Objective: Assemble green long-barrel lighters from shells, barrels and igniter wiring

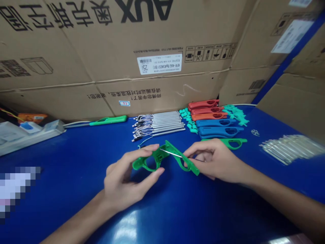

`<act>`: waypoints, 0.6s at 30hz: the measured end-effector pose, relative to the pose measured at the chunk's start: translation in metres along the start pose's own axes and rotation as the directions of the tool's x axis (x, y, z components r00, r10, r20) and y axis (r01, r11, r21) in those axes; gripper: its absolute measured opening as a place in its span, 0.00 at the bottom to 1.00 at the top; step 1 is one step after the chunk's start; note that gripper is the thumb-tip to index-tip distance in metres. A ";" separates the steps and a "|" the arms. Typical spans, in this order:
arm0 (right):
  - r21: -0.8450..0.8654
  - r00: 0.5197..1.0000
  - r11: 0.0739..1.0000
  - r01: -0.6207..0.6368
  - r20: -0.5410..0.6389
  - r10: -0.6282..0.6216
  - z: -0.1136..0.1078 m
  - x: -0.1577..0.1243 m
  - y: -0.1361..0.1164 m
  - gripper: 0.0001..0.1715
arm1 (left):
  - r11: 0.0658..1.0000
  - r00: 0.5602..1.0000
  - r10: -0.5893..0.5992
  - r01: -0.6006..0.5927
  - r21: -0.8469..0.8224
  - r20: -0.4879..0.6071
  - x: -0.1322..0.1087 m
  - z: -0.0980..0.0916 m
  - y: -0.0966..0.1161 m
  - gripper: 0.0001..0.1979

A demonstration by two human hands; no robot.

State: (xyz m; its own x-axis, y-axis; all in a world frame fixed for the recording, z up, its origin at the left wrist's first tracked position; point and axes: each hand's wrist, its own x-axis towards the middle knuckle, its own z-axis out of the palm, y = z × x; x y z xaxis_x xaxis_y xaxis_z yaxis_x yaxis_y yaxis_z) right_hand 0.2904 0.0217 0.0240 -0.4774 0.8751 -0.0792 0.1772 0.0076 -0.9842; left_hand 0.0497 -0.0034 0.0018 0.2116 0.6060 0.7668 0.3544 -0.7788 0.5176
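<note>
My left hand (124,178) grips a green plastic half-shell (138,164) of a long-necked lighter handle, its ribbed inside and trigger loop showing between thumb and fingers. In my right hand (215,159) is a second green half-shell (191,166), tilted down to the right. The two halves meet or nearly meet at their upper ends, at an angle, above the blue table. A thin silvery strip or rod (171,153) crosses the right half; whether the right fingers hold it too is unclear. Just behind my right hand lies another green shell (236,143).
Metal tubes with wires (165,123) lie in a row behind my hands. Beside them are teal caps (189,122), red shells (205,108), blue shells (218,130) and teal parts (236,113). Bagged clear pieces (291,149) sit right; a green lighter (109,120) and power strip (33,135) left.
</note>
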 end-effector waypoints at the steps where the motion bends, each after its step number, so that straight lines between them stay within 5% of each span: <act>1: 0.024 1.000 1.000 -0.010 -0.006 0.010 -0.002 0.001 -0.001 0.14 | 0.996 0.999 -0.051 0.050 -0.067 -0.007 0.001 0.000 -0.001 0.22; 6: 0.118 0.999 0.993 0.031 -0.045 -0.026 -0.010 0.004 0.000 0.15 | 0.942 0.972 -0.227 0.234 -0.240 0.058 0.006 -0.001 -0.009 0.19; 18: 0.285 0.989 0.948 0.145 -0.040 -0.139 -0.013 0.002 0.000 0.11 | 0.917 0.899 -0.343 0.384 -0.112 0.272 0.013 -0.006 -0.022 0.14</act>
State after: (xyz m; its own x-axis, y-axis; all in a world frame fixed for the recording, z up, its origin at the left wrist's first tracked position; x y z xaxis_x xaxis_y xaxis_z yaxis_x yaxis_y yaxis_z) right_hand 0.3006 0.0300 0.0258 -0.4622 0.8844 0.0647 -0.1463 -0.0041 -0.9892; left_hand 0.0389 0.0207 0.0027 0.3159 0.8563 0.4085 0.3045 -0.4993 0.8112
